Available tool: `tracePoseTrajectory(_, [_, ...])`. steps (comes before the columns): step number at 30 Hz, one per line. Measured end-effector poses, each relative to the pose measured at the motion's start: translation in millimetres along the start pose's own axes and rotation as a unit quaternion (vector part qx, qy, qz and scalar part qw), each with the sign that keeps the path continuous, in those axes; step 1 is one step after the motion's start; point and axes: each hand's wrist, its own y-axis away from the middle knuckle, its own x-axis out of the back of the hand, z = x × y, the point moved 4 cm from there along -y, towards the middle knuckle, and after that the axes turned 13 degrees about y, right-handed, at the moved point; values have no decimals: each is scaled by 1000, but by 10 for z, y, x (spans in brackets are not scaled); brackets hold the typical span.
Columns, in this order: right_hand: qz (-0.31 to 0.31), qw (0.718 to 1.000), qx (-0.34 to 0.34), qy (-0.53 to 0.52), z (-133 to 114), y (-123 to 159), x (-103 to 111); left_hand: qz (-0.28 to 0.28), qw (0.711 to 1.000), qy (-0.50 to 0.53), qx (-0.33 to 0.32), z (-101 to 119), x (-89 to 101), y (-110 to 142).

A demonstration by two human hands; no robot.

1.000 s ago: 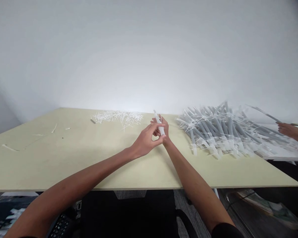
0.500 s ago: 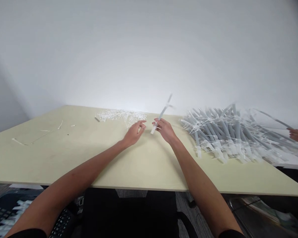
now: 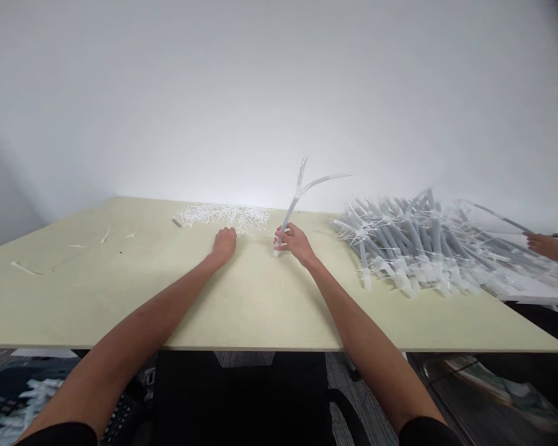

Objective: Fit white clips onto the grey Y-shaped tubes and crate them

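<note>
My right hand (image 3: 294, 241) is closed around the lower end of a translucent Y-shaped tube (image 3: 292, 209), held tilted above the table. Its two branches spread upward, one nearly straight up and one bending right. At the near edge of a loose pile of thin white cable ties (image 3: 223, 214), my left hand (image 3: 224, 243) has its fingers curled shut. The back of that hand faces me, so what its fingertips pinch, if anything, is hidden.
A large heap of grey tubes with clear ends (image 3: 413, 241) covers the right of the pale table (image 3: 260, 310). Another person's hand (image 3: 551, 246) holds a thin strip beyond it. Loose tie scraps (image 3: 25, 269) lie left. Below stands a dark basket (image 3: 4, 384) with white parts.
My left hand has left the tube, moved left to the cable ties and curled its fingers. My right hand keeps the tube, now turned so that both branches show.
</note>
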Motion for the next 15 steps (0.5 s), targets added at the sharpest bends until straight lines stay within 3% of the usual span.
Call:
tracePoseTrajectory(9, [-27, 999, -37, -21, 29, 34, -137, 72, 997, 29, -9, 41, 133, 29])
tracePoseTrajectory(15, [-43, 998, -33, -16, 52, 29, -149, 64, 970, 231, -32, 179, 91, 56])
